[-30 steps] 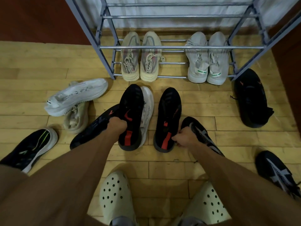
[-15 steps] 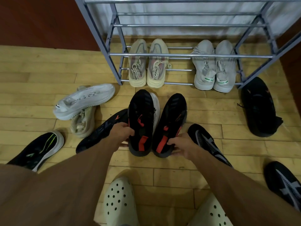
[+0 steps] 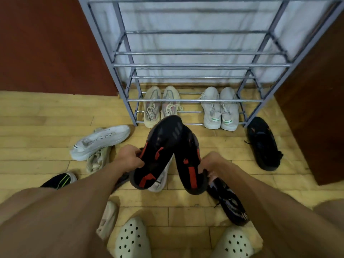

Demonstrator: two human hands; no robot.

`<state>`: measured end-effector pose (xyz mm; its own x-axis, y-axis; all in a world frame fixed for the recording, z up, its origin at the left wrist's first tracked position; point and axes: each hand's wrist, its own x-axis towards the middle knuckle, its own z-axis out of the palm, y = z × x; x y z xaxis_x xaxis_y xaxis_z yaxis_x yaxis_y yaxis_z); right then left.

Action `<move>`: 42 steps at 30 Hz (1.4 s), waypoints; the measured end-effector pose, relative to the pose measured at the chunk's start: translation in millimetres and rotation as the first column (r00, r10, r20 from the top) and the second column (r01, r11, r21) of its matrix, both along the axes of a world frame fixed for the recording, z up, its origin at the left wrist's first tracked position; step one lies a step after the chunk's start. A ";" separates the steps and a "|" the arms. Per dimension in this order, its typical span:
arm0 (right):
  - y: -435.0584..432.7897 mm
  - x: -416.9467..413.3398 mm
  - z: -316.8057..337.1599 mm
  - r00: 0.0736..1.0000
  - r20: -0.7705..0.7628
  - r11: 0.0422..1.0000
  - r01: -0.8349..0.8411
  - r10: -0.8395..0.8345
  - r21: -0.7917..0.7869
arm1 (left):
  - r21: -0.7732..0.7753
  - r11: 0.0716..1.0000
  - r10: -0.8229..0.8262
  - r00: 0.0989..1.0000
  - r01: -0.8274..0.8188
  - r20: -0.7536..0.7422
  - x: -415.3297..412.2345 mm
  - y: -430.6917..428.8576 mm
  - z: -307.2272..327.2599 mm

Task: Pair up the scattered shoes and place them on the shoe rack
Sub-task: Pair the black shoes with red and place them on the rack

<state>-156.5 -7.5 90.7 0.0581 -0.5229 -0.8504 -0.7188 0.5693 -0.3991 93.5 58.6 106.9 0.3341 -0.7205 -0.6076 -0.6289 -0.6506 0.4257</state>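
Grips a black shoe (image 3: pixel 162 146) with the left hand (image 3: pixel 130 158), fingers (image 3: pixel 138 163) curled round its edge. Grips its mate (image 3: pixel 189 164) likewise with the right hand (image 3: pixel 211 164); holds both raised over the floor (image 3: pixel 186 215), before the rack (image 3: pixel 201 65).

both hands have risen off the wooden floor (image 3: pixel 46 118), the left hand (image 3: pixel 129 158) gripping a black red-striped knit sneaker (image 3: pixel 162 142) by its heel and the right hand (image 3: pixel 212 162) gripping the matching black sneaker (image 3: pixel 189 164), toes now tipped up and meeting beyond the fingers.
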 end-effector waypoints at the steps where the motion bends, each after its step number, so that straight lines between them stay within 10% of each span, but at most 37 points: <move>1: -0.2 -3.6 9.7 1.000 -0.006 0.999 -0.016 0.016 -0.030 | -0.009 1.000 0.008 1.000 -0.008 -0.019 -0.5 0.2 9.0; 20: -69.5 21.3 105.5 0.985 0.158 0.949 0.116 -0.071 -0.293 | -0.308 0.848 0.295 0.867 -0.431 -0.402 9.8 -89.1 64.1; 42: -203.4 110.0 33.8 0.922 0.358 0.898 0.277 -0.148 -0.343 | -0.414 0.891 0.202 0.979 -0.188 -0.008 75.1 -233.3 1.7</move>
